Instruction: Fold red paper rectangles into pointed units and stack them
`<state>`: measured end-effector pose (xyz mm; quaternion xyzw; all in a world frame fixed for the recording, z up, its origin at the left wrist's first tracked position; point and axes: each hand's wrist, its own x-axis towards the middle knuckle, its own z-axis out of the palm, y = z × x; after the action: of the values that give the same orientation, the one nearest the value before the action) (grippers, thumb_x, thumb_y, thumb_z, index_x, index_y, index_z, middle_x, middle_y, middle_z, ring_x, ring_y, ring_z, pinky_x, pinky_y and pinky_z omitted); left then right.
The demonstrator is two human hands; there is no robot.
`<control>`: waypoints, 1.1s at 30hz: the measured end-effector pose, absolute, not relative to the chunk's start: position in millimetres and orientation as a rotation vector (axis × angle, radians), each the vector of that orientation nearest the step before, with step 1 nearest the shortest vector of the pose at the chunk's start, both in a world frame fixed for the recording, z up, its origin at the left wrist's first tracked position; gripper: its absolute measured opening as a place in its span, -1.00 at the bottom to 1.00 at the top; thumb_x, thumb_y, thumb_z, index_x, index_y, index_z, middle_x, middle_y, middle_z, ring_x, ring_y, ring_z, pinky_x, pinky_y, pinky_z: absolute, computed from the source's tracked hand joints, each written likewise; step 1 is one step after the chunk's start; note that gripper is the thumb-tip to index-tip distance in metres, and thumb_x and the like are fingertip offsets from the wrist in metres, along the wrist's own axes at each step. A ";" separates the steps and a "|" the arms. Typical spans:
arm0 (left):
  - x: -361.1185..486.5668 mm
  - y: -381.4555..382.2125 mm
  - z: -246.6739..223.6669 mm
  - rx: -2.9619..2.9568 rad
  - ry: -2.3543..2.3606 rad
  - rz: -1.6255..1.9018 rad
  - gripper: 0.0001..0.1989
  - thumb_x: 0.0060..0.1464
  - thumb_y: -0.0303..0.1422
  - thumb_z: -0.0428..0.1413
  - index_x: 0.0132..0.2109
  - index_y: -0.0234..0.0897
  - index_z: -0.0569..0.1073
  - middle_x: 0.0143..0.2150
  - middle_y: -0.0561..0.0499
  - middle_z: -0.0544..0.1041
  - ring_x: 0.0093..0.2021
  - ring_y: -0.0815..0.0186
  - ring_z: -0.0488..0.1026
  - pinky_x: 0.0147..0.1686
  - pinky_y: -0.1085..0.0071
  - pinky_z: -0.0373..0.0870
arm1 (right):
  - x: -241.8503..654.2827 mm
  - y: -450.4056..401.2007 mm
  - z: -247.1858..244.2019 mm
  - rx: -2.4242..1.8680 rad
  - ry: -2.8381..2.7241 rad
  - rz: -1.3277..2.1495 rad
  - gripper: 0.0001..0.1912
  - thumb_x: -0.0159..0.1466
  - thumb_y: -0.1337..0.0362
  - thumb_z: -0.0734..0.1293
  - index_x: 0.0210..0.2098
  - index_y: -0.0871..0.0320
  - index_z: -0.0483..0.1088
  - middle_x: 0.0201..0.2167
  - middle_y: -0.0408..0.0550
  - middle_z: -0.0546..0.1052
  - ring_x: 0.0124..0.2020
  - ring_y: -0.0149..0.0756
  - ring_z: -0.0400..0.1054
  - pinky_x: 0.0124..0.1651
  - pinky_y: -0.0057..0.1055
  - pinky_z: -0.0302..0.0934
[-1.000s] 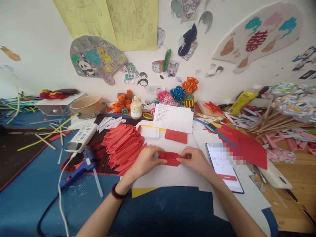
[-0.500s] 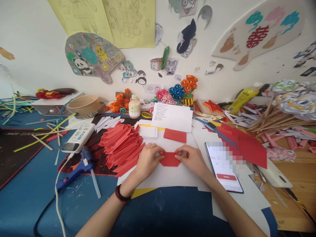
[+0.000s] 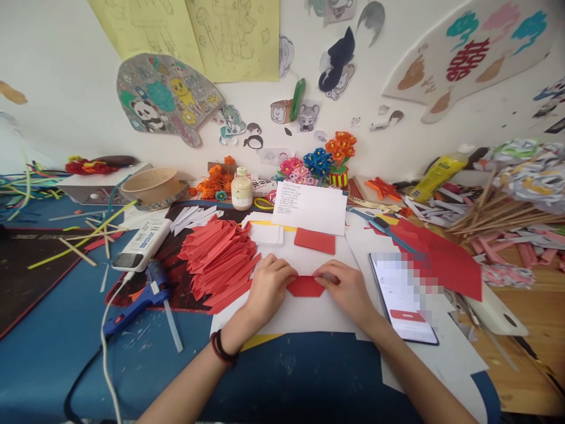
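A small piece of red paper (image 3: 305,287) with folded, slanted lower corners lies on white sheets (image 3: 304,321) in front of me. My left hand (image 3: 270,287) pinches its upper left corner between thumb and fingers. At the upper right corner, my right hand (image 3: 344,287) grips the paper the same way. Just beyond the hands rests a stack of red paper rectangles (image 3: 315,241). Left of my left hand is a large pile of folded red paper pieces (image 3: 218,259).
On the left lie a blue glue gun (image 3: 141,303) and a white power bank (image 3: 141,246) with a cable. A phone (image 3: 404,306) rests to the right, near larger red sheets (image 3: 454,265). Behind stand a cream bottle (image 3: 241,191) and a handwritten card (image 3: 309,211).
The top edge of the red paper has come down slightly toward me, making the piece look narrower. Both hands keep their pinch, and the view has shifted a little.
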<state>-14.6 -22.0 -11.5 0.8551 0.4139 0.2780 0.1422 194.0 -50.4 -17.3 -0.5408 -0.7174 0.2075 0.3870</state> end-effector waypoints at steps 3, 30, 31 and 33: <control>-17.0 -25.0 -14.5 2.559 1.112 0.834 -0.74 0.24 -0.56 -0.06 -0.17 -0.25 0.51 -0.26 -0.02 0.51 -0.24 0.26 0.27 -0.26 0.35 0.29 | 194.7 -52.4 -22.0 -1.314 -1.892 0.392 -0.88 0.29 0.36 0.30 -0.34 0.10 0.48 -0.33 -0.10 0.53 -0.27 -0.26 0.38 -0.19 -0.35 0.26; -20.6 -30.7 -5.8 3.303 0.765 0.445 -0.79 0.32 -0.54 -0.18 0.00 -0.45 0.29 -0.35 -0.04 0.38 -0.32 0.27 0.30 -0.40 0.32 0.29 | 189.9 -61.1 -24.6 -1.089 -2.314 -0.515 -0.81 0.29 0.48 0.28 -0.14 0.27 0.49 -0.44 -0.04 0.51 -0.36 -0.27 0.24 -0.32 -0.32 0.09; -20.4 -30.7 -6.4 3.302 0.762 0.450 -0.80 0.32 -0.53 -0.17 -0.01 -0.45 0.30 -0.35 -0.04 0.38 -0.32 0.27 0.30 -0.40 0.32 0.29 | 190.2 -61.9 -25.3 -1.093 -2.313 -0.508 -0.80 0.30 0.48 0.27 -0.13 0.27 0.49 -0.43 -0.04 0.52 -0.35 -0.27 0.24 -0.32 -0.32 0.10; -20.3 -30.4 -7.0 3.295 0.761 0.453 -0.81 0.31 -0.53 -0.15 -0.03 -0.46 0.31 -0.36 -0.04 0.37 -0.32 0.27 0.30 -0.40 0.32 0.29 | 191.0 -63.6 -26.4 -1.114 -2.302 -0.462 -0.78 0.31 0.50 0.25 -0.12 0.27 0.49 -0.41 -0.03 0.52 -0.33 -0.27 0.24 -0.31 -0.32 0.10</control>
<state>-20.3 -30.4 -7.0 0.9569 0.2210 0.1315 -0.1350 191.0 -63.6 -26.4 -0.4128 -0.8535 -0.1712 0.2680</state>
